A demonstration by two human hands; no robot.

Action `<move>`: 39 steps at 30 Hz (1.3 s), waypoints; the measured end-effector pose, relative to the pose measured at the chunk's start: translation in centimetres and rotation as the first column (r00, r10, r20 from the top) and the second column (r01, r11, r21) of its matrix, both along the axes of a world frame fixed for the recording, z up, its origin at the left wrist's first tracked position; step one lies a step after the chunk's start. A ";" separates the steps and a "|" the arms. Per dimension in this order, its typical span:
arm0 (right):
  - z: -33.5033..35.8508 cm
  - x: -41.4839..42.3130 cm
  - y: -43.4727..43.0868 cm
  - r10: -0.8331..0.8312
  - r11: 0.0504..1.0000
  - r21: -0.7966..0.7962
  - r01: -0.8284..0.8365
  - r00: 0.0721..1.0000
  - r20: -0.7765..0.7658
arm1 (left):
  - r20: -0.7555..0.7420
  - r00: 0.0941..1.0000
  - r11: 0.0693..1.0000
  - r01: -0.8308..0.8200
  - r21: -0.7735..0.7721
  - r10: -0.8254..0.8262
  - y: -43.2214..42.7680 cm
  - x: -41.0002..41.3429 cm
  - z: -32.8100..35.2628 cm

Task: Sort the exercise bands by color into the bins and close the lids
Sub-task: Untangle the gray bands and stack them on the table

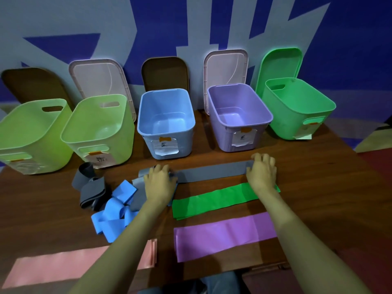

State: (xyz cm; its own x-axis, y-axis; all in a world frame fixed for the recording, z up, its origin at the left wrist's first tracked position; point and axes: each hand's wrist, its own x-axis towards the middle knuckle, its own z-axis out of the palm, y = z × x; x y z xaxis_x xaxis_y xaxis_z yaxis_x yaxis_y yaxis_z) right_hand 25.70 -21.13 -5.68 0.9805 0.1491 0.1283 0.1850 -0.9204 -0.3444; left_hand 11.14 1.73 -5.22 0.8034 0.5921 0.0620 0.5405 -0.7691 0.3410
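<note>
A long grey band (212, 171) lies flat across the table in front of the bins. My left hand (161, 182) grips its left end and my right hand (262, 171) grips its right end, fingers curled over it. Nearer to me lie a green band (220, 199), a purple band (222, 235) and a pink band (63, 266), all flat. To the left sit a heap of blue bands (114, 213) and crumpled grey bands (91, 187). Behind stand two light green bins (42, 145) (118, 145), a blue bin (184, 143), a purple bin (227, 139) and a green bin (286, 124), all open and showing nothing inside.
Lids lean against the wall behind the bins: brown lids (34, 85) (164, 73), pale pink lids (97, 77) (226, 66) and a green lid (280, 64). The wooden table (318, 187) ends close to my body and at the right.
</note>
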 end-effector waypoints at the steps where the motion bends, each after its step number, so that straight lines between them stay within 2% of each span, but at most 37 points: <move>1: -0.1 -0.3 0.3 0.032 0.999 -0.005 -0.032 0.999 0.008 | -0.003 1.000 0.999 0.022 0.037 -0.022 -0.3 -0.2 -0.1; 5: -0.4 -1.7 1.7 0.182 0.982 -0.047 -0.184 0.982 -0.059 | -0.002 0.995 0.992 0.101 0.072 -0.101 -1.5 -1.1 0.0; 8: -0.1 -2.7 2.4 0.183 0.973 -0.109 -0.201 0.971 -0.155 | -0.102 0.986 0.988 0.141 0.063 -0.134 -1.6 -2.1 0.3; 10: 0.3 -3.4 3.0 0.190 0.969 -0.131 -0.211 0.969 -0.158 | -0.142 0.981 0.987 0.142 0.081 -0.130 -1.2 -2.9 0.5; 13: 0.8 -5.5 4.9 0.328 0.943 -0.020 -0.333 0.938 -0.115 | -0.091 0.992 0.993 0.096 0.064 -0.090 -0.4 -4.5 0.7; 16: 1.1 -8.5 7.8 0.523 0.850 0.152 -0.504 0.842 -0.133 | 0.041 0.999 0.997 0.032 -0.066 -0.029 0.4 -6.2 0.5; 18: 1.1 -10.1 9.7 0.614 0.786 0.215 -0.580 0.773 -0.157 | 0.073 0.997 0.992 0.016 -0.126 -0.007 1.0 -7.2 0.4; 21: 1.3 -11.7 12.0 0.679 0.731 0.240 -0.639 0.716 -0.161 | 0.077 0.997 0.989 0.035 -0.145 -0.024 1.9 -8.6 0.4; 24: 1.8 -12.6 13.7 0.696 0.712 0.264 -0.651 0.703 -0.144 | 0.073 0.995 0.969 0.089 -0.232 -0.073 2.7 -9.7 0.4; 27: 1.7 -13.1 14.6 0.705 0.709 0.192 -0.678 0.680 -0.202 | 0.104 0.995 0.969 0.032 -0.245 -0.006 3.3 -10.4 0.2; 30: 0.9 -12.9 14.6 0.673 0.710 -0.018 -0.704 0.686 -0.275 | 0.239 0.964 0.949 -0.035 -0.314 0.114 3.5 -10.8 0.5; 33: 0.7 -13.3 14.6 0.646 0.726 -0.077 -0.683 0.716 -0.264 | 0.349 0.916 0.913 -0.046 -0.405 0.200 3.9 -11.2 1.1; 35: 1.4 -13.6 14.9 0.646 0.754 -0.016 -0.657 0.746 -0.162 | 0.394 0.900 0.906 -0.004 -0.424 0.188 4.1 -11.4 1.4; 37: 2.3 -13.9 15.5 0.632 0.770 0.152 -0.619 0.773 -0.050 | 0.419 0.899 0.909 0.066 -0.413 0.125 4.0 -11.6 1.7; 39: 3.6 -14.2 16.3 0.596 0.765 0.377 -0.522 0.795 -0.111 | 0.420 0.906 0.910 0.125 -0.395 0.058 3.8 -11.9 1.8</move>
